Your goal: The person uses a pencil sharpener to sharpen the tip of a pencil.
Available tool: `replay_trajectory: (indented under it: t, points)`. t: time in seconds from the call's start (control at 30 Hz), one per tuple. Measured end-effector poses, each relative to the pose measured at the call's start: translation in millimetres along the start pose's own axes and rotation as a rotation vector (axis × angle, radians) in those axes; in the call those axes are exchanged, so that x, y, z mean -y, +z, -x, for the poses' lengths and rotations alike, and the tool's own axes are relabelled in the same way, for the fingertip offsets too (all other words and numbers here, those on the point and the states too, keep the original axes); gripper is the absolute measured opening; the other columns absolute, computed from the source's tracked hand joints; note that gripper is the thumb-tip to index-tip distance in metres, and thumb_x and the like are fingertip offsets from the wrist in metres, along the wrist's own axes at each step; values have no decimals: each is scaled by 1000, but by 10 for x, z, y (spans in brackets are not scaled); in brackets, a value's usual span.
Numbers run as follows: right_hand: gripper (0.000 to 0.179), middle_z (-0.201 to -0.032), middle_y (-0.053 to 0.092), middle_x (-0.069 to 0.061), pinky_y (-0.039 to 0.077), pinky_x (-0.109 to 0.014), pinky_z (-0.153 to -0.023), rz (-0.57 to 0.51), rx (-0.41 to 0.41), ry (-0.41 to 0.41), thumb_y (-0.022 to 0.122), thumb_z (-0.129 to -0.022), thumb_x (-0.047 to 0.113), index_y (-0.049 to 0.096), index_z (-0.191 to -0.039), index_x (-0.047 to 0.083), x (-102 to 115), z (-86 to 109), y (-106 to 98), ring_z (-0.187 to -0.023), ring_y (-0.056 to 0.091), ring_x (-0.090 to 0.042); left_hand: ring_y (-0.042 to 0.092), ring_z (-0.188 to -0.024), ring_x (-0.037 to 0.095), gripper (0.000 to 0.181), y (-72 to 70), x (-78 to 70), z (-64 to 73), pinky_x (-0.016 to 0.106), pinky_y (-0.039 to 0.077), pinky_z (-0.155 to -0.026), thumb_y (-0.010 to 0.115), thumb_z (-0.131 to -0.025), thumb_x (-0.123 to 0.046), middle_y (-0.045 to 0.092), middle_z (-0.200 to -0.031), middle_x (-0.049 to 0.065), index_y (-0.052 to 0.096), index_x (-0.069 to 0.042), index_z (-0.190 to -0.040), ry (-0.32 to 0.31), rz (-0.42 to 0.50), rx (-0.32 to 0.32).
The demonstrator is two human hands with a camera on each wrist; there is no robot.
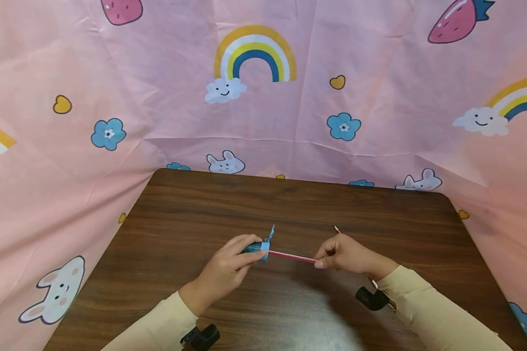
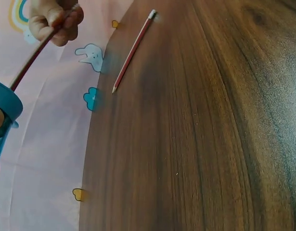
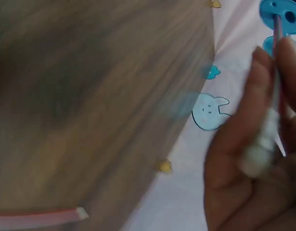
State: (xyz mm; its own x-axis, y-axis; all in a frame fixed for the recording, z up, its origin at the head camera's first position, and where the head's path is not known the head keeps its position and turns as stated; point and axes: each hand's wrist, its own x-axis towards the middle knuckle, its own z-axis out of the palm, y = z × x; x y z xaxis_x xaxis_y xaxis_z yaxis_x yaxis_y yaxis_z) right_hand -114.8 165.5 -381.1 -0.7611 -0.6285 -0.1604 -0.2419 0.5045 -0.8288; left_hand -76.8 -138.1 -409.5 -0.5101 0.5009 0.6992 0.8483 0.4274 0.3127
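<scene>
Pencil with slim red-and-white barrel [image 1: 292, 256] points left, its long axis crosswise, its tip hidden at the round blue plastic sharpener [image 1: 265, 245] that the left hand [image 1: 221, 265] grips. The right hand [image 1: 344, 253] pinches it near the rear; the right wrist view, unlike the head view, shows its blurred white end [image 3: 258, 161] beyond the fingers [image 3: 244, 120].

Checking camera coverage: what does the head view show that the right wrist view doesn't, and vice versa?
Head only: the left hand gripping the blue plastic sharpener, two cream fabric sleeves, and the loose slim red pencil's sharpened tip.
Right wrist only: the sharpener's round holed face and the held slim red pencil's white end.
Both: sharpener, loose pencil, brown wooden table, pink printed cloth, and the right hand pinching the held pencil.
</scene>
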Motion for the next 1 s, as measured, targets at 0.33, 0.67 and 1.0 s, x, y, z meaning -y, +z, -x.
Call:
replay_trajectory:
  t: [0.33,0.67,1.0]
  points:
    - [33,-91,65,1,53,-27,-61,747,-518,-392,83,-74,16,75,-105,10,51,-2,195,-79,59,-12,60,-111,27,39,-27,-10,-11,33,58,-81,76,-75,10,62,-122,9,73,-2,-111,-297,55,-4]
    - [29,-84,61,-9,55,-40,-64,921,-904,-846,45,-101,3,73,-95,3,-99,-82,313,-66,56,-23,63,-104,24,41,-88,-78,-41,22,55,-67,76,-77,8,61,-125,10,71,-4,-116,-445,139,15]
    - [4,-71,52,6,51,-23,-56,569,-492,-481,78,-78,10,75,-80,11,16,40,252,-62,47,-3,60,-109,30,31,-74,-41,18,35,56,-85,75,-78,8,61,-118,13,73,0,-107,-114,-18,10]
